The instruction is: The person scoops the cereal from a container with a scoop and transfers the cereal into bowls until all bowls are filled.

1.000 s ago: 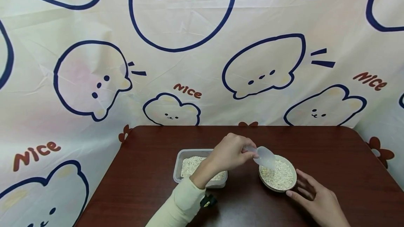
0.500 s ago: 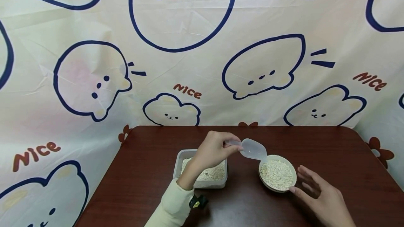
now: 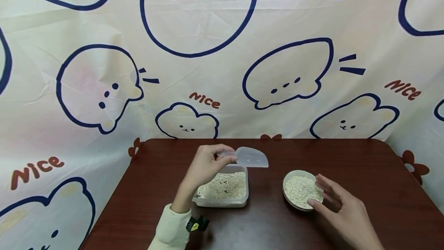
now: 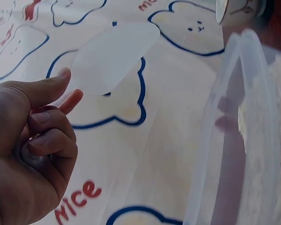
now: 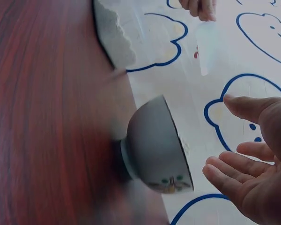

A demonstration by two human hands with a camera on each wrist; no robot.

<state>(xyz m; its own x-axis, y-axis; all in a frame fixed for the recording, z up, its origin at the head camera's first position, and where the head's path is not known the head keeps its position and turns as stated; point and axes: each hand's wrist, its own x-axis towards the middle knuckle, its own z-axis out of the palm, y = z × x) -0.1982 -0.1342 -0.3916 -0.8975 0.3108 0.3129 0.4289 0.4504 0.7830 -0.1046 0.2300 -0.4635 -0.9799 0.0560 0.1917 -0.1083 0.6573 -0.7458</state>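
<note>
In the head view my left hand [image 3: 204,168] pinches the handle of a translucent plastic scoop [image 3: 252,157] above the back of a clear plastic container [image 3: 222,203]. Flaky oats [image 3: 222,186] fill much of that container. The left wrist view shows the scoop [image 4: 117,56] tilted and looking bare, beyond thumb and fingers. To the right stands a round bowl [image 3: 287,196] heaped with oats [image 3: 302,190]. My right hand [image 3: 348,213] hovers at the bowl's right side, fingers spread. From the right wrist, a gap separates its fingers from the bowl [image 5: 154,145].
Everything stands on a dark brown wooden table [image 3: 267,227]. Behind it hangs a pale cloth [image 3: 222,76] printed with cartoon bears. A dark strap [image 3: 197,224] sits on the left wrist, beside a light sleeve [image 3: 171,228].
The left hand has carried the scoop leftward from over the bowl to over the container, and its blade has levelled out. The right hand has shifted slightly up and left beside the bowl.
</note>
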